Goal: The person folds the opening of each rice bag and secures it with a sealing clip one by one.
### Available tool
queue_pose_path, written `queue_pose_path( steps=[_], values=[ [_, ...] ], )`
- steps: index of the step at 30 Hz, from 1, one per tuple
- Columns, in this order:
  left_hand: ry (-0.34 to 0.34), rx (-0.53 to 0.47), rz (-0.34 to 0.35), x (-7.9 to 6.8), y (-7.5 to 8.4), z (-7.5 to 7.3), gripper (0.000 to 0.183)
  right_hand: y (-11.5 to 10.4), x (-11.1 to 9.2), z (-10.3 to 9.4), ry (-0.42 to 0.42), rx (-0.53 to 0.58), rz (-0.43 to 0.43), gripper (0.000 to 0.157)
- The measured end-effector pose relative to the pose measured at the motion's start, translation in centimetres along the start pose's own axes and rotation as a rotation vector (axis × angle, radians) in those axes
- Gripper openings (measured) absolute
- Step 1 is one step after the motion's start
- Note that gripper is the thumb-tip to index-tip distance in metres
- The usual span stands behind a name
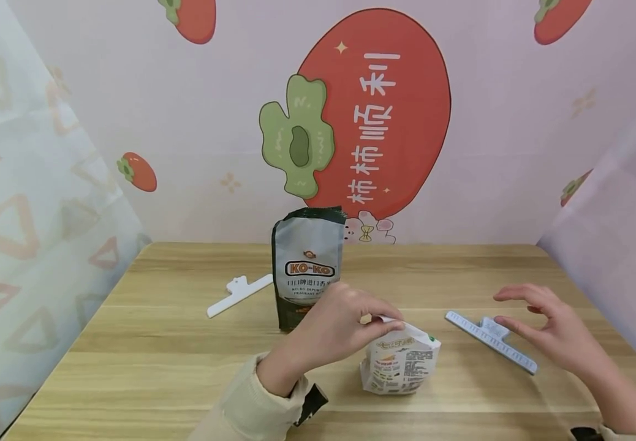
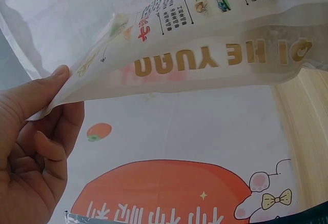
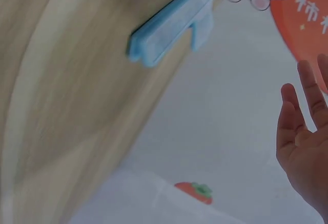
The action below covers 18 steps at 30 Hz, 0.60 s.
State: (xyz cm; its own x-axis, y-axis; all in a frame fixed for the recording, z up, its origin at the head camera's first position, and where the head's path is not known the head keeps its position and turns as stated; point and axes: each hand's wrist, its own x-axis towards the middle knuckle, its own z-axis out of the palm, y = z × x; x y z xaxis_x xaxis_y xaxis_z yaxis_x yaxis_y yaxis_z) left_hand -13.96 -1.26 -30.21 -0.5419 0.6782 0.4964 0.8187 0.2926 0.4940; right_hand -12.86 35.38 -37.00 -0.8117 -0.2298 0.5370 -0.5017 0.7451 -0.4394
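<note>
Pinching the white bag (image 1: 401, 366) by the left end of its top edge, between thumb and fingers of the left hand (image 1: 342, 321); standing upright on the wooden table (image 1: 125, 367). Holding nothing in the right hand (image 1: 552, 324), fingers apart, thumb close to the handle of the pale blue clip (image 1: 489, 342); contact hard to tell. Best handled, seemingly, with a light pinch and a flat top edge: take the clip squarely by its handle, avoid tugging the bag over. Upright just behind and to the left: the KO-KO bag (image 1: 309, 245), partly masked by the left hand and apt to be bumped by the wrist. Lying farther left, slanted: the white clip (image 1: 239, 296).
</note>
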Motion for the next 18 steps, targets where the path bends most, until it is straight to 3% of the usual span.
queue_pose_path(
  steps=[6,18],
  values=[
    [0.000,0.003,0.007,0.0,0.0,0.0,0.009,2.3,-0.2,-0.5,-0.058,-0.025,0.067,0.040],
    [0.006,0.003,0.009,0.0,-0.1,0.1,0.009,5.6,-0.4,-0.8,-0.186,-0.074,0.100,0.030]
  ],
)
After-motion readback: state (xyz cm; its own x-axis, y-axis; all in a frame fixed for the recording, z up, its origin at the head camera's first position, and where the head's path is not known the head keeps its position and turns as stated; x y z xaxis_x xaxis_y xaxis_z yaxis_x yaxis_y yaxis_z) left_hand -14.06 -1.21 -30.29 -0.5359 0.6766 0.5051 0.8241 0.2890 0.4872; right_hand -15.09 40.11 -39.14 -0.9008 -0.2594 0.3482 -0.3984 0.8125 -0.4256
